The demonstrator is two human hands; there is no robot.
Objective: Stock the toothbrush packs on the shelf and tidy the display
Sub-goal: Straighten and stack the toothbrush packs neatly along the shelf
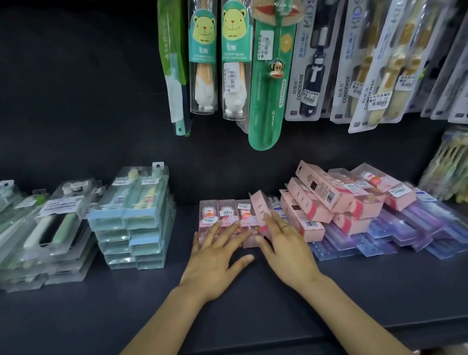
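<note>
— Why are both hands lying flat on the row of pink packs [226,218]?

— Pressing and squaring them, I'd judge. The left hand [216,255] rests spread wide on the row, fingers flat, gripping nothing. The right hand [283,241] is just right of it, also flat with nothing in it, its fingertips against one pink pack standing on edge [258,206] at the row's right end — probably to tip it down into line.

— And the rest of the stock?

— Further right of the row, a loose heap of pink packs [340,195] sprawls over purple packs [403,229] — still untidy. Left of the row stands a neat blue stack [134,218]. Above the row, kids' toothbrushes [301,56] hang on the back wall.

— So the row serves as the pattern?

— Likely; the heap should join it.
</note>
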